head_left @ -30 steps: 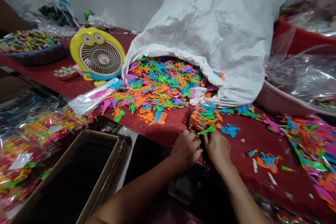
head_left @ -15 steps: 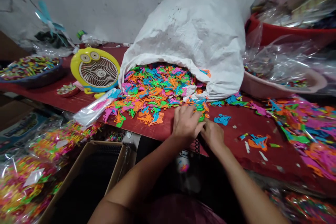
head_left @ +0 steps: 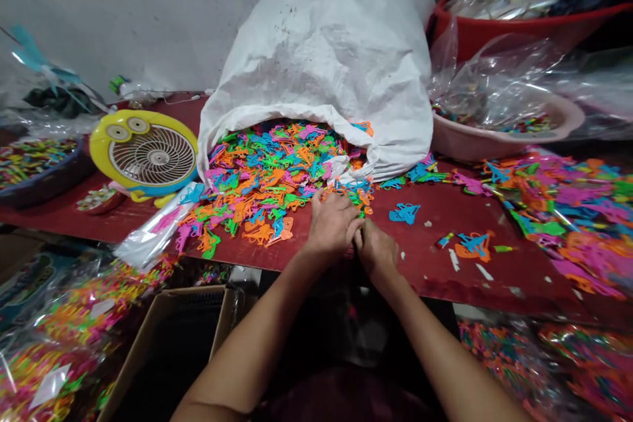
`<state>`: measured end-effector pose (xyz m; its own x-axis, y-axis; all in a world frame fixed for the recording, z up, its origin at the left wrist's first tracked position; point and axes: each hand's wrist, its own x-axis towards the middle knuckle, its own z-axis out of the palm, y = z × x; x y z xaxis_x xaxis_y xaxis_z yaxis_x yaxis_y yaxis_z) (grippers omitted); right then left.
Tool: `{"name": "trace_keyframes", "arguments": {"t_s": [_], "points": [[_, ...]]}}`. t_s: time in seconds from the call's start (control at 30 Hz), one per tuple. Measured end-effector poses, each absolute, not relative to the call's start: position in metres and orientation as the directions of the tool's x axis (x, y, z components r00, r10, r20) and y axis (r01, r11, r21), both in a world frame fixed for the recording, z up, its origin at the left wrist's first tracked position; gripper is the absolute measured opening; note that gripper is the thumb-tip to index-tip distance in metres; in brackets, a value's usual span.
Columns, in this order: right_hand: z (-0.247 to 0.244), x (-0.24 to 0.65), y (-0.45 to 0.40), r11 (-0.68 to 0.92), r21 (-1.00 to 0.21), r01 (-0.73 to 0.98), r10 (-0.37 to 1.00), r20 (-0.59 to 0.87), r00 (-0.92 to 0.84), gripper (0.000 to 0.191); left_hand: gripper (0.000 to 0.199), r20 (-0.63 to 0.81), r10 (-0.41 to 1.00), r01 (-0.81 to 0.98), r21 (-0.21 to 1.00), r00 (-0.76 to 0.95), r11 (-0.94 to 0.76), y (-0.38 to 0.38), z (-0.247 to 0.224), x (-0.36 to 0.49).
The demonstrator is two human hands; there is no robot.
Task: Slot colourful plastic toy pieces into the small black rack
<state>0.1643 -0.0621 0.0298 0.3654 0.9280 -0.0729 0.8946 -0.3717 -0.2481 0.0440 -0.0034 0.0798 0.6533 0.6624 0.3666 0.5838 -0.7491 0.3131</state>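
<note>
Over the front edge of the red table, my left hand (head_left: pixel 332 223) and my right hand (head_left: pixel 378 249) meet, fingertips touching. Both are closed, with curled fingers. Whatever lies between them is mostly hidden behind the fingers and too small to make out. Just beyond the left hand, a heap of flat plastic pieces (head_left: pixel 277 165) in orange, blue, green and pink spills from the mouth of a big white sack (head_left: pixel 326 59). A blue plastic piece (head_left: pixel 404 213) lies by itself to the right of the hands.
A yellow fan (head_left: pixel 155 155) stands left of the sack, with a clear plastic bag (head_left: pixel 153 231) before it. At right are a pink basin (head_left: pixel 504 138) and another heap of coloured pieces (head_left: pixel 583 217). An open carton (head_left: pixel 163 349) stands below the table edge.
The view has shifted, so the table things sit further left in it. Both hands stay together at the table edge and are still closed.
</note>
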Motion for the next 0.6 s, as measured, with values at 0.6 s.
{"name": "trace_keyframes", "arguments": {"t_s": [0.6], "points": [[0.039, 0.318, -0.129, -0.402, -0.361, 0.841, 0.812, 0.283, 0.510, 0.028, 0.035, 0.381, 0.868, 0.644, 0.585, 0.319, -0.493, 0.002, -0.013, 0.005]]}}
